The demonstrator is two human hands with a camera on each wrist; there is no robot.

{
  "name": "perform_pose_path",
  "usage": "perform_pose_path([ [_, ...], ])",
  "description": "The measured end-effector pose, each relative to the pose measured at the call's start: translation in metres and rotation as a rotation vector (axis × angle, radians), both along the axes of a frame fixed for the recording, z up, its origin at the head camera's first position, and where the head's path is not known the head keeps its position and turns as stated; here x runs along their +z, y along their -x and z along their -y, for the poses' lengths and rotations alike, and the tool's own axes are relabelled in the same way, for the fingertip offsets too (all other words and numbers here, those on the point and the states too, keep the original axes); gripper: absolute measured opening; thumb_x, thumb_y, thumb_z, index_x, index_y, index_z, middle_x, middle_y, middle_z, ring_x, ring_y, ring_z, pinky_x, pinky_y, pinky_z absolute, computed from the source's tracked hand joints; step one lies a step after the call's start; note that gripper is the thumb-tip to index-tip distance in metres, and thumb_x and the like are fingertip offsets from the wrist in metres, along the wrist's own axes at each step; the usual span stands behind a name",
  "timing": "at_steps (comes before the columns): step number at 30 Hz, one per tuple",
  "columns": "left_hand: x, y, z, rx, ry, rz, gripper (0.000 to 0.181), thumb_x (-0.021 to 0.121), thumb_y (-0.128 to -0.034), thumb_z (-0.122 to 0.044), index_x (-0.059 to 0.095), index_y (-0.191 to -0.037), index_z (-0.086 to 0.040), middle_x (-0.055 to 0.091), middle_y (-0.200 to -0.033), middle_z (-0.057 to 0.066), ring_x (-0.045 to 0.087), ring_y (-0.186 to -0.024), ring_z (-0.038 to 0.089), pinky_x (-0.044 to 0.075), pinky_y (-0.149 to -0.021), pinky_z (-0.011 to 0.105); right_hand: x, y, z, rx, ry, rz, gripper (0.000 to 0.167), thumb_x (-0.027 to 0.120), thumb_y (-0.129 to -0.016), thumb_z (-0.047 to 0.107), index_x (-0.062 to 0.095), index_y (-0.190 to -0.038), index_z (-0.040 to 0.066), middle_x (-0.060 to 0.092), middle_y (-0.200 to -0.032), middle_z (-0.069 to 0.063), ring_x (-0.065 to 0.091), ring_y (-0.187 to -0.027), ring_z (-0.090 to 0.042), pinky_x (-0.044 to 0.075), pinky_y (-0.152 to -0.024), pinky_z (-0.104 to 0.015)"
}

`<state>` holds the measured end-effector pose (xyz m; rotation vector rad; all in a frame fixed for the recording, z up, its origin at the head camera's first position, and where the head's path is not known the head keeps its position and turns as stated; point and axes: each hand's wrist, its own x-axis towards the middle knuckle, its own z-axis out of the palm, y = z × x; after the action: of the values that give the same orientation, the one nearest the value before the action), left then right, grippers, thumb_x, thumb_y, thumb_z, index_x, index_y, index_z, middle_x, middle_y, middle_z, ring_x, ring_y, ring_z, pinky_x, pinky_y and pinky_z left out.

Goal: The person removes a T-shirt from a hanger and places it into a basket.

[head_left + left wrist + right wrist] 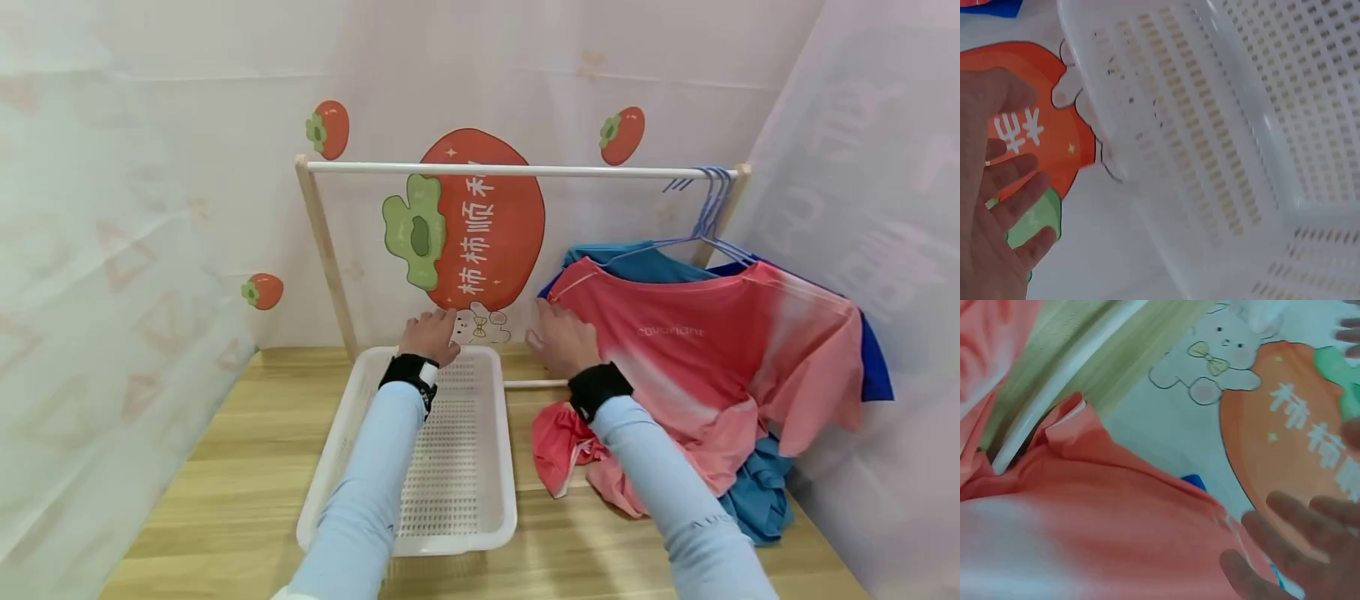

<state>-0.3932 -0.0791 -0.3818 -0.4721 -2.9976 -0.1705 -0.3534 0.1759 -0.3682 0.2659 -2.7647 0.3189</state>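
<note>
My left hand (430,335) is held above the far end of a white perforated plastic basket (507,450). In the left wrist view its fingers are spread and hold nothing. Near the left shoulder of a red-and-pink shirt (667,325) is my right hand (566,340), fingers apart and grasping nothing. In the right wrist view the thumb overlaps the shirt's edge; whether it touches I cannot tell. The shirt hangs on a blue hanger (705,221) at the right end of a white rail (525,170). Inside the basket I see only its perforated bottom.
A teal shirt (637,262) and a dark blue one (876,367) hang behind the red-and-pink shirt. Teal cloth (761,492) and red cloth (558,446) bunch on the wooden table (240,467). The rack's wooden left post (326,254) rises behind the basket. Printed curtains surround the table.
</note>
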Motion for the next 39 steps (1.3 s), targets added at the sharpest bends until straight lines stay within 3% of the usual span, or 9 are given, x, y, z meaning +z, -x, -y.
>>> perform_pose_path([
  [8, -0.002, 0.01, -0.034, -0.187, -0.428, 0.058, 0.049, 0.064, -0.102, -0.017, 0.05, -0.147, -0.002, 0.064, -0.137, 0.018, 0.063, -0.125, 0.035, 0.05, -0.111, 0.05, 0.04, -0.053, -0.09, -0.262, 0.221, -0.525, 0.036, 0.062, -0.101, 0.025, 0.065, -0.13, 0.005, 0.068, -0.119, -0.022, 0.063, -0.11, -0.042, 0.056, -0.072, -0.067],
  [11, 0.003, 0.015, -0.058, -0.258, -0.577, 0.087, 0.048, 0.06, -0.1016, -0.014, 0.049, -0.147, -0.001, 0.063, -0.134, 0.02, 0.064, -0.123, 0.034, 0.053, -0.107, 0.049, 0.065, -0.068, -0.139, -0.411, 0.252, -0.643, 0.041, 0.055, -0.101, 0.027, 0.063, -0.134, 0.004, 0.059, -0.134, -0.026, 0.054, -0.124, -0.046, 0.05, -0.088, -0.069],
  [16, 0.017, 0.029, -0.101, -0.334, -0.647, 0.075, 0.053, 0.055, -0.1058, -0.016, 0.043, -0.156, -0.003, 0.055, -0.147, 0.018, 0.06, -0.133, 0.034, 0.05, -0.112, 0.047, 0.09, -0.091, -0.204, -0.585, 0.268, -0.569, 0.057, 0.049, -0.103, 0.035, 0.052, -0.152, 0.006, 0.047, -0.154, -0.027, 0.042, -0.141, -0.05, 0.03, -0.114, -0.071],
  [24, 0.04, 0.048, -0.157, -0.336, -0.648, -0.015, 0.06, 0.055, -0.1095, -0.017, 0.033, -0.163, -0.005, 0.037, -0.167, 0.015, 0.04, -0.153, 0.033, 0.036, -0.126, 0.049, 0.076, -0.097, -0.228, -0.654, 0.18, -0.397, 0.062, 0.041, -0.108, 0.046, 0.054, -0.147, 0.0, 0.048, -0.15, -0.035, 0.044, -0.136, -0.057, 0.028, -0.116, -0.073],
  [27, 0.04, 0.048, -0.159, -0.255, -0.655, -0.248, 0.052, 0.059, -0.1058, -0.015, 0.045, -0.155, -0.004, 0.049, -0.152, 0.018, 0.052, -0.136, 0.033, 0.05, -0.113, 0.046, 0.069, -0.091, -0.225, -0.607, 0.152, -0.452, 0.059, 0.045, -0.108, 0.048, 0.062, -0.138, 0.0, 0.053, -0.14, -0.035, 0.048, -0.13, -0.055, 0.032, -0.112, -0.072],
  [30, 0.046, 0.042, -0.148, -0.154, -0.64, -0.622, 0.04, 0.063, -0.0984, -0.015, 0.057, -0.137, -0.004, 0.057, -0.129, 0.017, 0.057, -0.116, 0.033, 0.052, -0.097, 0.048, 0.067, -0.092, -0.226, -0.542, 0.094, -0.523, 0.054, 0.05, -0.108, 0.045, 0.068, -0.126, -0.002, 0.059, -0.126, -0.033, 0.055, -0.119, -0.053, 0.041, -0.105, -0.071],
  [35, 0.077, 0.016, -0.074, 0.019, -0.754, -1.109, 0.031, 0.062, -0.0904, -0.015, 0.056, -0.119, -0.006, 0.058, -0.115, 0.018, 0.055, -0.113, 0.035, 0.042, -0.1, 0.053, 0.063, -0.088, -0.217, -0.425, 0.067, -0.525, 0.049, 0.051, -0.109, 0.043, 0.068, -0.105, -0.002, 0.068, -0.091, -0.028, 0.065, -0.082, -0.048, 0.055, -0.071, -0.067],
  [37, 0.094, 0.007, -0.037, 0.175, -0.864, -1.227, 0.033, 0.062, -0.0876, -0.013, 0.055, -0.119, -0.006, 0.058, -0.118, 0.019, 0.053, -0.118, 0.034, 0.038, -0.105, 0.05, 0.067, -0.087, -0.216, -0.407, 0.067, -0.519, 0.05, 0.05, -0.109, 0.045, 0.068, -0.103, -0.001, 0.066, -0.076, -0.026, 0.061, -0.067, -0.046, 0.053, -0.06, -0.065],
  [39, 0.105, 0.003, 0.003, 0.376, -0.963, -1.25, 0.041, 0.064, -0.0849, -0.015, 0.053, -0.124, -0.009, 0.056, -0.126, 0.017, 0.049, -0.126, 0.03, 0.033, -0.11, 0.044, 0.07, -0.084, -0.215, -0.393, 0.06, -0.535, 0.051, 0.05, -0.109, 0.046, 0.069, -0.105, -0.002, 0.062, -0.069, -0.025, 0.057, -0.058, -0.044, 0.05, -0.055, -0.063],
])
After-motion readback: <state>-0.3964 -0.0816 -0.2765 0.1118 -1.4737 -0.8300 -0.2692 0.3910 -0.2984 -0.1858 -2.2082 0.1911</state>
